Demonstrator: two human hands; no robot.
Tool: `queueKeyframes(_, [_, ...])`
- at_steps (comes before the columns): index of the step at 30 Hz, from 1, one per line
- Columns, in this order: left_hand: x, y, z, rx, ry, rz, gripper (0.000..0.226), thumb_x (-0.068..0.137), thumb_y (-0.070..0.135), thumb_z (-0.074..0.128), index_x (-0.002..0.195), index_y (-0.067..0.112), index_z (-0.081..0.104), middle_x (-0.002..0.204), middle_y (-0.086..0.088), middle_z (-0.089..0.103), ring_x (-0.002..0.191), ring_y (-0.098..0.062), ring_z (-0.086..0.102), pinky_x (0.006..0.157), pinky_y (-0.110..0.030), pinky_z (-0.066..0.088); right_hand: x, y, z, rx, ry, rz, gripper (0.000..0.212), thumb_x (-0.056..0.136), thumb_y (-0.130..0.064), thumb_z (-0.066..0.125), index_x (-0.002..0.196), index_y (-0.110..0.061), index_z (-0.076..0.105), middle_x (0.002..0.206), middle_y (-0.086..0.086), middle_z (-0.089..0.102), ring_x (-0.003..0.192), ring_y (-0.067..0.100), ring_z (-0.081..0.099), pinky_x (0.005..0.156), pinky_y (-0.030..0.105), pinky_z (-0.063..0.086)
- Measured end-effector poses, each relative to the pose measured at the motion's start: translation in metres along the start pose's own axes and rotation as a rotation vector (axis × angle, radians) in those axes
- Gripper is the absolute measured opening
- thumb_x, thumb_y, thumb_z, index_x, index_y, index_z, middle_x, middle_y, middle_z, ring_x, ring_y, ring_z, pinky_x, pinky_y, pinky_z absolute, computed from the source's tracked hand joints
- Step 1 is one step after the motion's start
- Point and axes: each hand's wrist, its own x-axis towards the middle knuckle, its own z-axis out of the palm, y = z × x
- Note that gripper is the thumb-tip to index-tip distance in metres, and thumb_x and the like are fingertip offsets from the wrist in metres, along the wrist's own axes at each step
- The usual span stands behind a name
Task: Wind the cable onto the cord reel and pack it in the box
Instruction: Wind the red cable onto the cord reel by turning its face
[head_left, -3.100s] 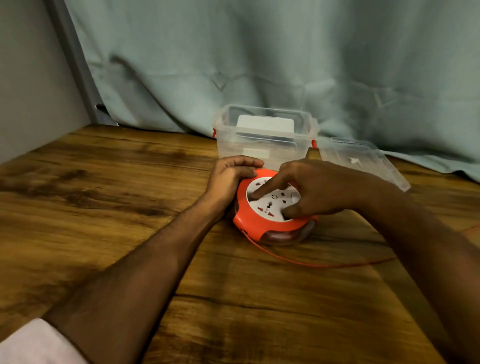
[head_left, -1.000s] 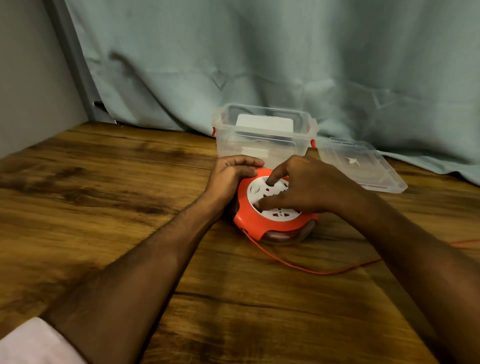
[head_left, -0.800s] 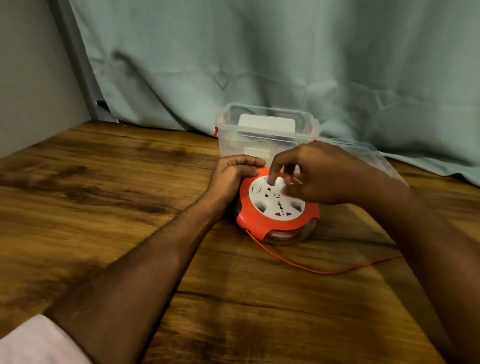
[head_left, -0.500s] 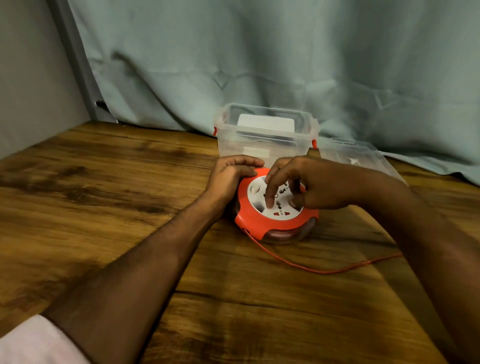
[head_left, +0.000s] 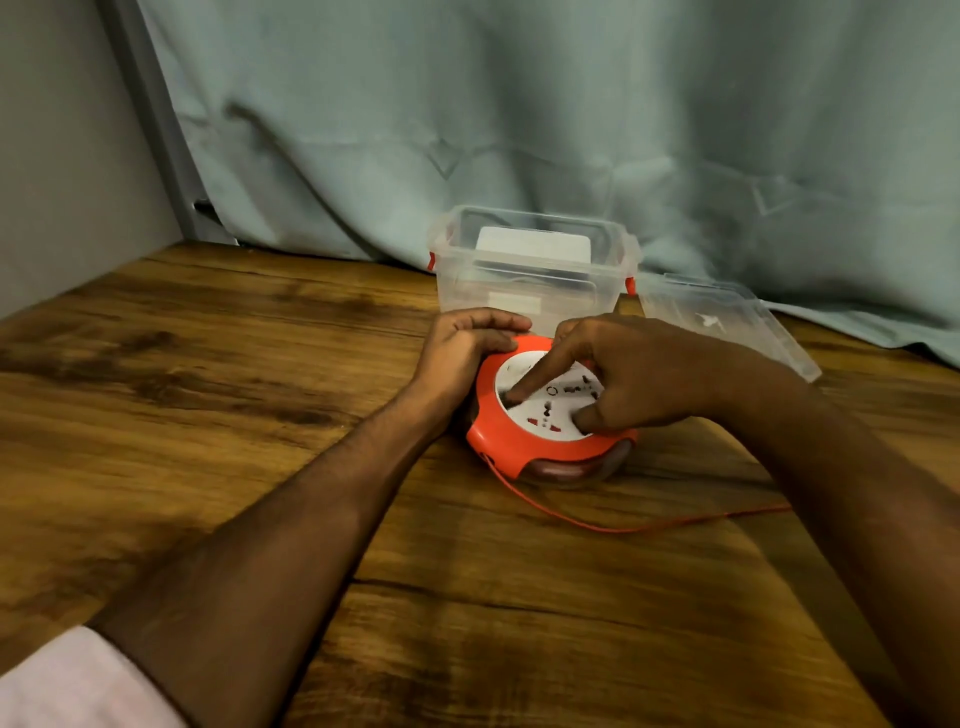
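Observation:
The orange cord reel (head_left: 500, 446), with a white socket face, lies flat on the wooden table in front of the clear plastic box (head_left: 467, 291). My left hand (head_left: 465, 349) grips the reel's far left rim. My right hand (head_left: 631, 375) arches over the white face, index fingertip dug in at its left side and thumb tip at its front right. The thin orange cable (head_left: 597, 528) leaves the reel's front left, curves across the table to the right and passes behind my right forearm. The box stands open with a white label inside.
The box's clear lid (head_left: 727, 325) lies flat to the right of the box. A pale green curtain (head_left: 519, 130) hangs right behind both. A grey wall (head_left: 62, 156) closes the left side. The wooden table (head_left: 234, 364) stretches left and toward me.
My right hand has kept shifting round on the white face, its index finger now at the left side. The loose cable loop on the table has changed shape slightly. The left hand has stayed put.

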Motion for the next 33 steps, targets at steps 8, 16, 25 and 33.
queueKeyframes(8, [0.001,-0.002,-0.001,0.018,-0.001,0.015,0.032,0.080,-0.013,0.053,0.106,-0.007,0.071,0.093,-0.021,0.071,0.082,-0.027,0.068,0.073,-0.030,0.058,0.004,-0.003,0.004,-0.089,0.170,0.089,0.069,0.056,-0.083,0.065,0.120,-0.055,0.068,0.080,-0.024,0.059,0.076,0.002,0.052,0.072,0.033,0.050])
queueKeyframes(16, [0.000,-0.001,-0.002,0.036,0.011,0.021,0.032,0.080,-0.013,0.053,0.105,-0.008,0.071,0.094,-0.021,0.073,0.079,-0.025,0.070,0.069,-0.027,0.058,0.006,-0.008,0.006,-0.028,0.261,0.182,0.079,0.047,-0.094,0.058,0.106,-0.045,0.075,0.081,-0.026,0.055,0.082,0.003,0.060,0.068,0.032,0.053])
queueKeyframes(25, [0.005,-0.005,-0.005,0.050,0.012,0.017,0.028,0.079,-0.010,0.056,0.092,0.004,0.076,0.087,-0.014,0.075,0.077,-0.023,0.070,0.073,-0.030,0.058,0.000,0.002,-0.005,0.099,-0.058,-0.069,0.060,0.085,-0.002,0.071,0.104,-0.059,0.071,0.135,-0.021,0.052,0.085,-0.004,0.062,0.071,0.029,0.058])
queueKeyframes(33, [0.002,-0.004,-0.003,0.029,0.000,0.024,0.028,0.081,-0.011,0.054,0.100,-0.003,0.073,0.089,-0.017,0.073,0.075,-0.023,0.069,0.068,-0.027,0.058,0.003,0.010,0.003,0.032,-0.033,-0.059,0.074,0.087,0.004,0.062,0.113,-0.065,0.066,0.148,-0.021,0.046,0.087,-0.035,0.038,0.071,0.018,0.042])
